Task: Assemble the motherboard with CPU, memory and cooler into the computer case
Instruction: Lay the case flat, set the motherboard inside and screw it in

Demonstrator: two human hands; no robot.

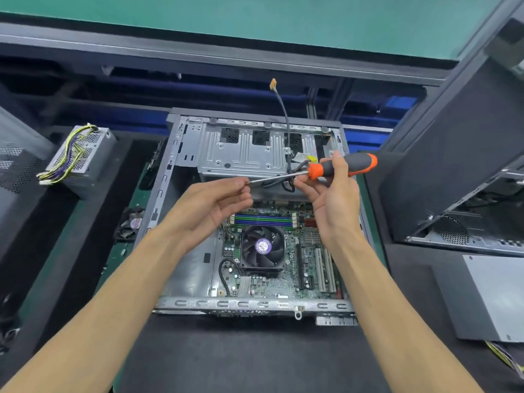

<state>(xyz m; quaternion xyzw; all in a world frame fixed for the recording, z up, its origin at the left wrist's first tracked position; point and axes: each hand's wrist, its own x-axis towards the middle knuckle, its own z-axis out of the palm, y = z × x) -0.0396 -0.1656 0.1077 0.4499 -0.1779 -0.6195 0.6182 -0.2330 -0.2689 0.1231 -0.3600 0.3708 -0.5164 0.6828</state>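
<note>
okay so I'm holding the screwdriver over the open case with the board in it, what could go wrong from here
1. The left hand pinches at the screwdriver tip, likely seating a screw; dropped, it could land on the motherboard or the cooler fan below.
2. Black cables dangle behind the shaft and could snag.
3. The right hand grips loosely; the tip might slip onto components.

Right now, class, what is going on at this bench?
A person holds an orange and grey screwdriver above an open computer case. The right hand grips its handle, while the left hand pinches at the tip of the shaft. The motherboard already lies inside the case, with the cooler fan and memory sticks fitted.
</note>
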